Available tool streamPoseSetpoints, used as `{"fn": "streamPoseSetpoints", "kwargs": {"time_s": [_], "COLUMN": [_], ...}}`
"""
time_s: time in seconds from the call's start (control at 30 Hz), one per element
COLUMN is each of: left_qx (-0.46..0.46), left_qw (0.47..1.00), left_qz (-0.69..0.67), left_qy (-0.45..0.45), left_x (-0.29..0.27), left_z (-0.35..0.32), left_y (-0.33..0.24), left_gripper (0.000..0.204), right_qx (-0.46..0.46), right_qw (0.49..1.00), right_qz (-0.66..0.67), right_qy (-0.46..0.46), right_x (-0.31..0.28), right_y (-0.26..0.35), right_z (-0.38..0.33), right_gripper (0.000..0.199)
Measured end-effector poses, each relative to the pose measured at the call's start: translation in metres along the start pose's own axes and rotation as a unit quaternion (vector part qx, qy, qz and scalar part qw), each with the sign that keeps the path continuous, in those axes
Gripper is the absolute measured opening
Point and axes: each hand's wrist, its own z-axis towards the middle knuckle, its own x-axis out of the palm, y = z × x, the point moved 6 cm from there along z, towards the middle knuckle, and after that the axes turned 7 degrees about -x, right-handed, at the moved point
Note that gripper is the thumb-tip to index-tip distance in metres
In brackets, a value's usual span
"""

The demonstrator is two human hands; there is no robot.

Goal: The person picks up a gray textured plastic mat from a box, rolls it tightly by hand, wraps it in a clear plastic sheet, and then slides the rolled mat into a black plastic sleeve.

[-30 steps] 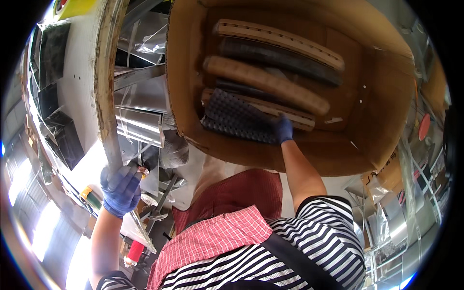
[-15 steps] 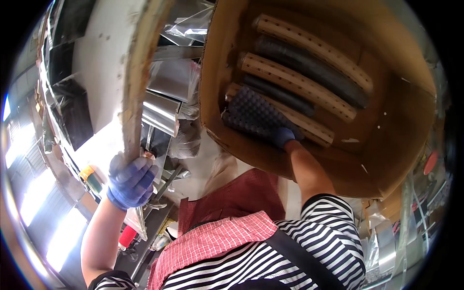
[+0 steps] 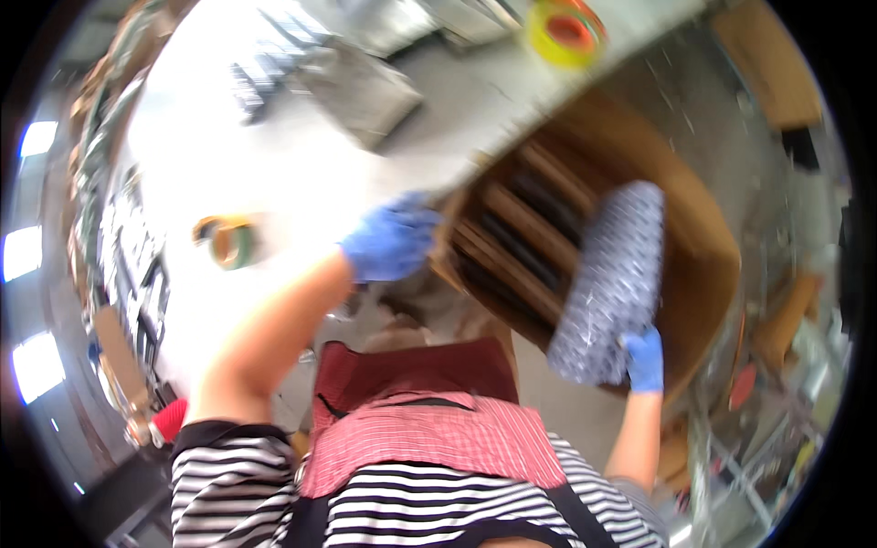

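Note:
My right hand [image 3: 645,361], in a blue glove, is closed on the lower end of a grey bubble-wrap roll [image 3: 610,283]. The roll is held tilted above the open cardboard box [image 3: 699,265]. Inside the box lie several long brown strips [image 3: 534,215] with dark rolls [image 3: 521,247] between them. My left hand [image 3: 393,237], also gloved in blue, is over the table's front edge, beside the box's left corner. Motion smears its fingers, so their pose is unclear.
A white table [image 3: 301,183] spans the left and far side. On it are a green tape roll [image 3: 231,247], yellow and orange tape rolls [image 3: 566,35], and a greyish flat packet [image 3: 361,91]. A cardboard piece [image 3: 767,64] stands at the far right, metal racking [image 3: 740,466] at the near right.
My right hand has lifted the bubble-wrap roll out from among the strips in the box. My left hand has moved right along the table edge. The view has swung toward the table.

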Motion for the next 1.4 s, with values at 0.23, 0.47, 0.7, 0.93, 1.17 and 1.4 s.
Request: {"fn": "streamPoseSetpoints", "kwargs": {"time_s": [0.23,0.47,0.7,0.93,1.17,1.4], "left_qx": [-0.142,-0.196,0.004,-0.213,-0.345,-0.383], "left_qw": [0.964,0.803,0.592,0.205,-0.037,-0.069], "left_qz": [-0.177,-0.504,-0.665,-0.787,-0.727,-0.66], "left_qy": [-0.138,-0.25,-0.456,-0.542,-0.592,-0.643], "left_x": [-0.043,-0.159,-0.301,-0.095,0.025,0.014], "left_z": [-0.064,-0.244,-0.406,-0.584,-0.606,-0.596], "left_y": [-0.048,-0.027,-0.026,0.011,-0.013,-0.008], "left_gripper": [0.034,0.05,0.092,0.038,0.029,0.016], "right_qx": [-0.238,-0.494,-0.64,-0.673,-0.514,-0.55], "right_qw": [0.964,0.866,0.605,0.426,0.555,0.548], "right_qz": [0.117,-0.023,-0.376,-0.406,-0.502,-0.605], "right_qy": [0.02,0.077,0.287,0.449,0.42,0.181], "right_x": [0.07,0.263,0.589,0.741,0.732,0.79], "right_y": [0.124,0.301,0.338,0.13,0.15,0.184], "right_z": [-0.091,-0.193,-0.356,-0.351,-0.181,0.054], "right_gripper": [0.084,0.085,0.029,0.036,0.022,0.061]}}
